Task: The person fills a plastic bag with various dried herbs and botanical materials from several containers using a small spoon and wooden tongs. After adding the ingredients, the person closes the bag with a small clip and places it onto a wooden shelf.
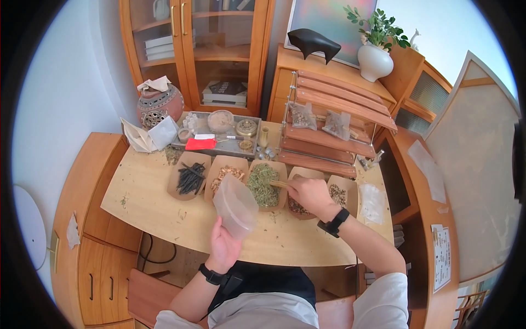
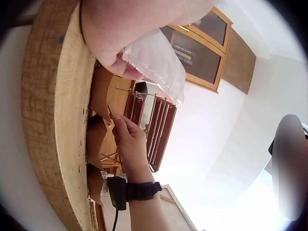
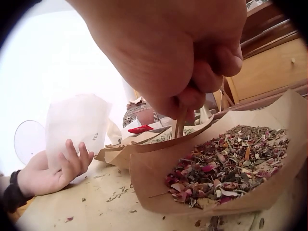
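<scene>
My left hand [image 1: 226, 248] holds a translucent white pouch [image 1: 236, 207] over the front of the table, fingers and thumb at its lower part. A few dark specks show on the pouch [image 3: 77, 125] in the right wrist view. My right hand [image 1: 312, 194] pinches slim wooden tweezers [image 1: 279, 184], whose two arms show below the fingers in the right wrist view. Their tips reach into the green dried herb [image 1: 264, 183] in the middle paper tray. Under my right hand stands a paper tray of mixed petals and leaves [image 3: 231, 163], partly hidden in the head view.
Paper trays with dark sticks [image 1: 192, 178], pale tan pieces [image 1: 230, 174] and mixed bits [image 1: 337, 193] line the table. Behind stand a grey tray [image 1: 178, 147] with a red packet [image 1: 200, 143] and a slatted wooden rack [image 1: 323, 148]. A clear plastic bag [image 1: 372, 203] lies right.
</scene>
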`<move>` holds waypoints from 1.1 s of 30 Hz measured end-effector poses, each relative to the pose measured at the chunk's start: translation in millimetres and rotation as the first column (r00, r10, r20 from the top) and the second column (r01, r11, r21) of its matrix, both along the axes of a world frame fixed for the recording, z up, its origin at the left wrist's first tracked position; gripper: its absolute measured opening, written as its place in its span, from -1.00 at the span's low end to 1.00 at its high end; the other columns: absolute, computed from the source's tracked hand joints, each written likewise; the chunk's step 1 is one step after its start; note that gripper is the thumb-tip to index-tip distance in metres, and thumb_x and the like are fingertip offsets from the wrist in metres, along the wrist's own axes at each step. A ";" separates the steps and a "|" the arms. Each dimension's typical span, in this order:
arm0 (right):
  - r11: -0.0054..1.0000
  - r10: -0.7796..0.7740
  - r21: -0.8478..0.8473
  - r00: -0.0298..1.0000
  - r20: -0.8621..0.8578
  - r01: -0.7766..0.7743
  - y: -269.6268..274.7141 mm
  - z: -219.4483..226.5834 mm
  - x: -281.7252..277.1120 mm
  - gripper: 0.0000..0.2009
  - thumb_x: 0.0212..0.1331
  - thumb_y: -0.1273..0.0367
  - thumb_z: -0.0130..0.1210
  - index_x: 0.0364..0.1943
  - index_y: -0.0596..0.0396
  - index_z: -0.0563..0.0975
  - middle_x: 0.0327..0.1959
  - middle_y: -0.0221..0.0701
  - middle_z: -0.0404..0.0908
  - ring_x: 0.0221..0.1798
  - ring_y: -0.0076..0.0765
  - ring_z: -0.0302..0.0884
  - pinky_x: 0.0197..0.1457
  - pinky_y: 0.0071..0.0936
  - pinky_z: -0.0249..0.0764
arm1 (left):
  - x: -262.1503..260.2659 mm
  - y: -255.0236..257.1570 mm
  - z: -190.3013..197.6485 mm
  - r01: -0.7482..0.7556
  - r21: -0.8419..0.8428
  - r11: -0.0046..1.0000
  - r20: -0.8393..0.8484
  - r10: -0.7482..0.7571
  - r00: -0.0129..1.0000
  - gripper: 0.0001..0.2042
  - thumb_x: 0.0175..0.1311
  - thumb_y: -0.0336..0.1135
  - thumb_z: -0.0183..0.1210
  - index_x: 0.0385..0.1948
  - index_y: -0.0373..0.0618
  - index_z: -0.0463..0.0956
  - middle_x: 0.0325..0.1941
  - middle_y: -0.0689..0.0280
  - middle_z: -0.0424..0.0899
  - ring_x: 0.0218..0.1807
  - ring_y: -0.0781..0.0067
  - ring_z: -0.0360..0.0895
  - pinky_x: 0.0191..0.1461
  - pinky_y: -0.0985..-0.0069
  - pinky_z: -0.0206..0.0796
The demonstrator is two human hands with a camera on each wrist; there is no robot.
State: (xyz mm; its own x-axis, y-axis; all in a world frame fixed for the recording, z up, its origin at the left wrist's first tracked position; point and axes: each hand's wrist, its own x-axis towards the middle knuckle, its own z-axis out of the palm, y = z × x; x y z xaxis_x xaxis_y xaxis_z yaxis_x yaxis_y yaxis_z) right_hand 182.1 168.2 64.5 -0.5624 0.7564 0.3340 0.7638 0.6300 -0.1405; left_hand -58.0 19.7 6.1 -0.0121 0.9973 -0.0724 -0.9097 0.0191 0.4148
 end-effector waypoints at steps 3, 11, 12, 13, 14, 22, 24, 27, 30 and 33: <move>0.998 -0.034 -0.059 0.994 -0.105 0.028 -1.7 2.4 0.9 -0.84 0.26 0.25 0.14 -0.26 -0.04 0.67 -0.39 -0.30 0.68 -0.34 -0.02 0.64 -0.31 -0.16 0.55 | -0.3 0.1 0.2 0.003 -0.005 1.000 0.000 -0.003 1.000 -0.49 0.60 -0.10 -0.22 0.48 -0.09 0.09 0.52 0.24 0.26 0.52 0.23 0.20 0.59 0.17 0.01; 0.966 -0.151 -0.242 0.960 -0.235 0.092 -7.6 14.4 9.2 -0.76 0.32 0.18 0.11 -0.13 -0.07 0.70 -0.34 -0.25 0.71 -0.32 0.01 0.64 -0.25 -0.15 0.55 | -0.4 1.6 -4.6 0.001 -0.023 1.000 -0.024 -0.001 1.000 -0.47 0.59 -0.07 -0.21 0.48 -0.09 0.06 0.52 0.24 0.26 0.53 0.23 0.19 0.60 0.17 0.00; 0.959 -0.169 -0.265 0.955 -0.244 0.102 -12.4 23.1 9.0 -0.76 0.32 0.18 0.11 -0.12 -0.06 0.70 -0.36 -0.23 0.70 -0.33 0.01 0.64 -0.26 -0.16 0.54 | -0.5 1.6 -5.2 0.002 -0.022 1.000 -0.039 -0.003 0.999 -0.47 0.59 -0.07 -0.21 0.49 -0.09 0.05 0.53 0.23 0.25 0.53 0.23 0.18 0.60 0.17 0.00; 0.951 -0.187 -0.289 0.949 -0.252 0.110 -17.2 31.6 8.3 -0.75 0.33 0.18 0.12 -0.11 -0.06 0.70 -0.37 -0.22 0.70 -0.33 0.02 0.64 -0.26 -0.17 0.54 | -0.4 1.8 -5.8 0.003 -0.022 1.000 -0.053 -0.004 0.999 -0.46 0.59 -0.06 -0.21 0.49 -0.09 0.04 0.53 0.23 0.24 0.54 0.23 0.17 0.60 0.17 -0.01; 0.950 -0.171 -0.303 0.939 -0.299 0.076 -20.6 38.5 7.2 -0.75 0.32 0.18 0.13 -0.11 -0.04 0.70 -0.38 -0.21 0.69 -0.34 0.01 0.64 -0.26 -0.19 0.54 | -0.3 1.9 -6.2 0.003 -0.022 1.000 -0.068 -0.005 0.998 -0.46 0.59 -0.06 -0.21 0.49 -0.09 0.03 0.53 0.23 0.23 0.54 0.23 0.17 0.60 0.17 -0.01; 0.909 -0.100 -0.408 0.908 -0.408 -0.083 -59.6 83.0 -13.8 -0.76 0.27 0.22 0.21 -0.18 0.09 0.70 -0.40 -0.17 0.69 -0.36 -0.03 0.66 -0.30 -0.27 0.55 | 1.3 2.4 -2.2 0.010 -0.046 0.999 -0.085 -0.014 0.996 -0.45 0.60 -0.05 -0.25 0.50 -0.10 0.01 0.53 0.23 0.23 0.54 0.24 0.16 0.61 0.17 -0.03; 0.927 -0.037 -0.359 0.930 -0.364 -0.104 -63.9 79.2 -18.1 -0.77 0.27 0.22 0.20 -0.18 0.07 0.71 -0.40 -0.18 0.70 -0.35 -0.03 0.67 -0.28 -0.26 0.56 | 1.8 2.2 -1.2 0.009 -0.051 0.999 -0.089 -0.014 0.996 -0.45 0.60 -0.05 -0.26 0.50 -0.10 0.01 0.53 0.23 0.23 0.54 0.24 0.17 0.61 0.18 -0.03; 0.943 -0.015 -0.322 0.958 -0.285 -0.081 -70.5 75.0 -21.0 -0.76 0.26 0.20 0.21 -0.20 0.03 0.72 -0.41 -0.19 0.70 -0.34 -0.03 0.68 -0.26 -0.24 0.59 | 1.4 2.4 -1.3 0.004 -0.053 0.999 -0.091 -0.009 0.996 -0.46 0.60 -0.05 -0.26 0.49 -0.10 0.02 0.53 0.23 0.24 0.53 0.24 0.18 0.61 0.18 -0.03; 0.944 -0.034 -0.327 0.968 -0.250 -0.051 -79.1 85.3 -22.3 -0.75 0.24 0.18 0.21 -0.19 0.03 0.72 -0.43 -0.19 0.70 -0.36 -0.02 0.68 -0.26 -0.23 0.59 | 1.2 1.9 -1.2 0.007 -0.041 0.999 -0.091 -0.010 0.996 -0.46 0.60 -0.05 -0.26 0.49 -0.10 0.02 0.52 0.23 0.25 0.53 0.24 0.18 0.61 0.19 -0.02; 0.941 -0.050 -0.336 0.959 -0.279 -0.048 -79.8 91.5 -16.3 -0.74 0.24 0.17 0.20 -0.18 0.02 0.72 -0.44 -0.19 0.70 -0.37 -0.02 0.68 -0.26 -0.23 0.60 | 0.4 1.7 -2.1 0.016 -0.033 0.999 -0.087 -0.018 0.996 -0.46 0.60 -0.05 -0.26 0.49 -0.10 0.03 0.52 0.22 0.25 0.53 0.24 0.18 0.61 0.19 -0.02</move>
